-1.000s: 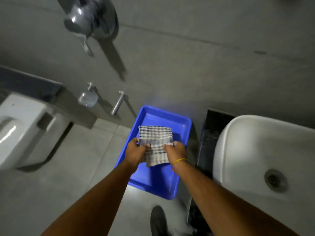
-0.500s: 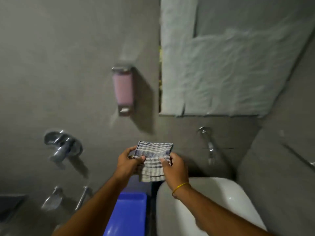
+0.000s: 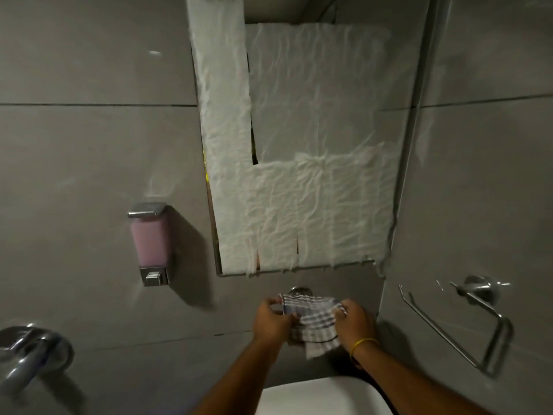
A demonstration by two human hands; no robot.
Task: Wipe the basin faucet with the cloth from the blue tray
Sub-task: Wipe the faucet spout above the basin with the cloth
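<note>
A grey and white checked cloth is stretched between my two hands in front of the wall, above the white basin. My left hand pinches its left edge and my right hand grips its right edge. The cloth covers the basin faucet; only the chrome wall flange of the faucet shows just above the cloth's top edge. The blue tray is out of view.
A pink soap dispenser hangs on the wall at the left. A mirror covered with white paper is above the faucet. A chrome towel holder sticks out from the right wall. Another chrome tap is at the lower left.
My view has tilted up from the blue tray to the wall. Both hands carried the cloth up and to the right, and it now sits over the basin faucet.
</note>
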